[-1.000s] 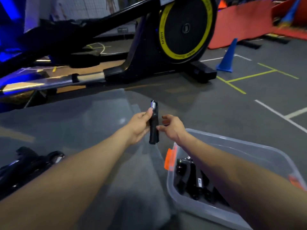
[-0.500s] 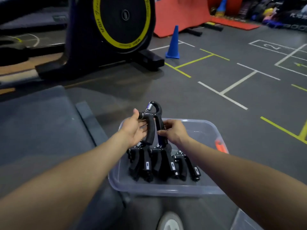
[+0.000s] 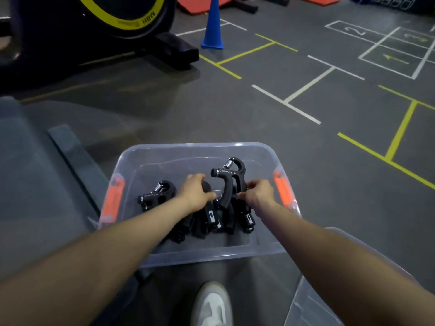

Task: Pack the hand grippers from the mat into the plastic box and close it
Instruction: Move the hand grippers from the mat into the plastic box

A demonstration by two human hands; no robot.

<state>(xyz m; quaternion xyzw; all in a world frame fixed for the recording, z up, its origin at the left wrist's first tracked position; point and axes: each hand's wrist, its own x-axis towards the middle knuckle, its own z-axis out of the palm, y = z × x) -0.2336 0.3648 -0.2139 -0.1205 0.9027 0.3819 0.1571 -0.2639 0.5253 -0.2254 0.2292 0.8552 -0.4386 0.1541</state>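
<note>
A clear plastic box [image 3: 200,149] with orange side latches [image 3: 281,187] stands open on the floor in front of me. Several black hand grippers [image 3: 157,194] lie packed inside it. One black hand gripper [image 3: 229,180] stands upright among them, spring end up. My right hand [image 3: 257,192] pinches its right handle low down. My left hand [image 3: 196,192] rests inside the box with its fingertips touching the upright gripper's left handle; its fingers curl over another gripper beneath.
The grey mat [image 3: 35,184] lies to the left of the box. A clear lid [image 3: 329,290] lies at the lower right. A white shoe [image 3: 210,304] is below the box. A blue cone [image 3: 213,24] and an exercise machine [image 3: 94,31] stand beyond.
Both hands have carried the gripper from above the mat over to the box and lowered it in among the others. My view has swung right and down.
</note>
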